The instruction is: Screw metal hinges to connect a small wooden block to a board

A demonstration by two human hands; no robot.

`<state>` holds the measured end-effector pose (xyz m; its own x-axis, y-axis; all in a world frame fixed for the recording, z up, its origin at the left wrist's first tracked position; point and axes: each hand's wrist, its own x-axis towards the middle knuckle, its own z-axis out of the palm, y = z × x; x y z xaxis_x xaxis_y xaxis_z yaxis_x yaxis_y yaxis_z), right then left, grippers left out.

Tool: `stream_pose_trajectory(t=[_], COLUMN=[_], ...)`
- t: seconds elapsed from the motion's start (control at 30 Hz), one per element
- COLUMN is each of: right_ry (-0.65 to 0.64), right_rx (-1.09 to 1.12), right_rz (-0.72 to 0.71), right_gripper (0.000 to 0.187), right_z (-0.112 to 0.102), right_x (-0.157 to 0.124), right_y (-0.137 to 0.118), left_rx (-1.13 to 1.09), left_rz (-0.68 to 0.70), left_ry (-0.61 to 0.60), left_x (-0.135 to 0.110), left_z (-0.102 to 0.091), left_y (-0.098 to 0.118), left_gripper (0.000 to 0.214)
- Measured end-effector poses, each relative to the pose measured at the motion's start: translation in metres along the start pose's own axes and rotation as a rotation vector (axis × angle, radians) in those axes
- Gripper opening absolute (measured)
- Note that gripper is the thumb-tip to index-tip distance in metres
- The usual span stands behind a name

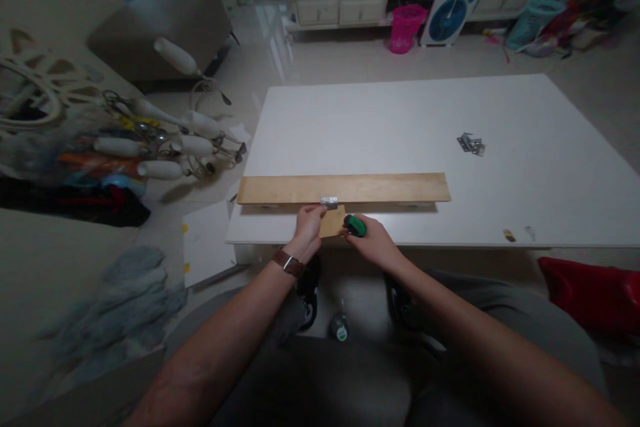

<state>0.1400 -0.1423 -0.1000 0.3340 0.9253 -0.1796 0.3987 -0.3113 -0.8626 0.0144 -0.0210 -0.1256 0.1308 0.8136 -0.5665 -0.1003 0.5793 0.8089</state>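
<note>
A long, thin, pale wood board (345, 187) lies across the near left part of the white tabletop (400, 127). A small, shiny metal hinge (329, 201) sits at the board's near edge. A small, flat, pale wood piece (333, 222) is just below it, on the near side. The left hand (308, 225) is pinched narrow on this piece's left side, close to the hinge. The right hand (374, 237) is curled around a green and black tool (355, 225), by the piece's right side. I cannot see the tool's tip. More silver metal parts (471, 143) lie in a pile, far to the right.

It looks like the step is lining up the small piece with the hinge. The next move seems to need a still left hand and careful aim with the tool.
</note>
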Motion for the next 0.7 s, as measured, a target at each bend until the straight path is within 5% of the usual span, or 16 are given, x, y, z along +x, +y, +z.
stream_pose_trajectory(t=[0.13,0.37,0.7], right_ry=[-0.068,-0.139,-0.112], right_rx=[-0.130,-0.323,-0.405], right_rz=[-0.009,0.005,-0.047], right_gripper=[0.017,0.022,0.021], right_z=[-0.005,-0.015,-0.022], right_x=[-0.004,-0.011,-0.012], right_y=[-0.005,-0.020,-0.022], left_rx=[0.028,-0.003,0.080], left_rz=[-0.030,-0.020,0.034], left_ry=[0.093,0.053,0.102], left_x=[-0.004,-0.005,0.004], left_z=[0.001,0.000,-0.008], left_y=[0.002,0.003,0.000], left_gripper=[0.034,0.039,0.021])
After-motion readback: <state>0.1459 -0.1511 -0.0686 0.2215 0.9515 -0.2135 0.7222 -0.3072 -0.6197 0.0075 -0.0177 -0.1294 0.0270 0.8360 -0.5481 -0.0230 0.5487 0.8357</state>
